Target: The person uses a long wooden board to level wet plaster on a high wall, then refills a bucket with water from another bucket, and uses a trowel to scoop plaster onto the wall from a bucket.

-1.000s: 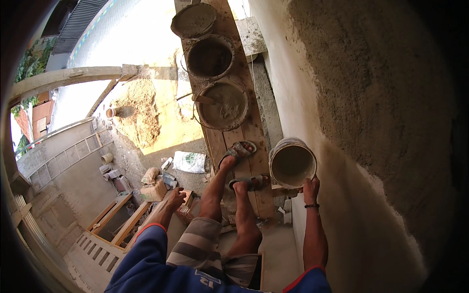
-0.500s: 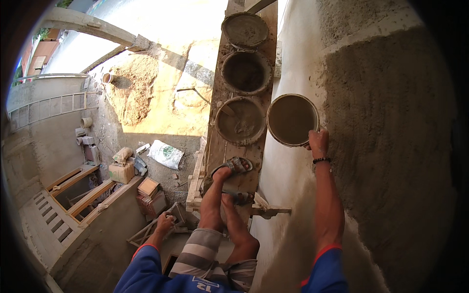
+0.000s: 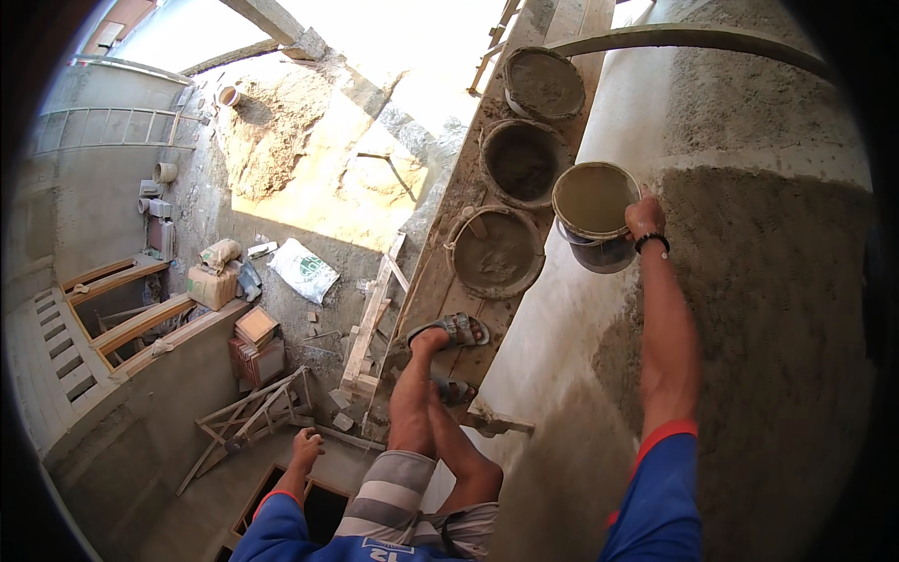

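My right hand (image 3: 645,218) is raised against the rough plastered wall (image 3: 768,309) and grips the rim of a white bucket (image 3: 594,212) holding grey mix. I stand in sandals on a high wooden scaffold plank (image 3: 433,281), my legs showing below me. Three mortar-caked buckets sit on the plank ahead: the nearest (image 3: 495,253), a middle one (image 3: 520,161) and a far one (image 3: 544,85). My left hand (image 3: 306,448) hangs low at my side with fingers loosely curled and nothing in it, over the drop to the yard.
Far below lie a sand pile (image 3: 281,140), a white sack (image 3: 304,270), stacked bricks (image 3: 257,343), a wooden trestle (image 3: 248,417) and timber planks (image 3: 122,309). A trowel or float (image 3: 496,421) pokes out by the plank's near end. The plank is narrow with open air on its left.
My right hand has carried the white bucket up and forward along the wall, past the nearest bucket on the plank. My left hand stays low at my side.
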A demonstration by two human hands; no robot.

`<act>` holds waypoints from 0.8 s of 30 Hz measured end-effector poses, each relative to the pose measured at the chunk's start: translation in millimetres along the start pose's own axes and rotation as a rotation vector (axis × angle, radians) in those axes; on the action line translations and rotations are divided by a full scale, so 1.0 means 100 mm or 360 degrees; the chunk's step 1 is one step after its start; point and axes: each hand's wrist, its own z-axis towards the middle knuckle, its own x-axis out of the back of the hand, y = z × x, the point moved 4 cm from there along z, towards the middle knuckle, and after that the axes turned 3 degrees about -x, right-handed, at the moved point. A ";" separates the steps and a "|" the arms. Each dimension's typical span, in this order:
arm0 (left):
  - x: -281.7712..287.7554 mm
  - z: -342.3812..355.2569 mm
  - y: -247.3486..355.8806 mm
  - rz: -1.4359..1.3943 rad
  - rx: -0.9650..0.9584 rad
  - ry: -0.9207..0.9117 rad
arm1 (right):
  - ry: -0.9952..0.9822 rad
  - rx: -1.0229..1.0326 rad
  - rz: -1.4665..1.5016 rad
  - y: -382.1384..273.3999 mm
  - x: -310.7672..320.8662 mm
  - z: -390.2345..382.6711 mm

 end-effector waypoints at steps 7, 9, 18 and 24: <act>0.01 -0.10 -0.12 -0.0094 0.0067 -0.0006 | -0.0021 -0.0080 -0.0282 -0.33 0.06 0.12; -0.04 -0.14 -0.10 -0.0087 0.0083 -0.0020 | -0.0048 -0.0089 -0.0328 -0.36 0.05 0.14; -0.10 -0.05 -0.17 -0.0128 0.0080 -0.0037 | -0.0013 0.0025 -0.0288 -0.36 0.07 0.28; -0.10 -0.05 -0.04 -0.0105 0.0080 -0.0046 | -0.0127 0.0013 -0.0326 -0.28 0.08 0.33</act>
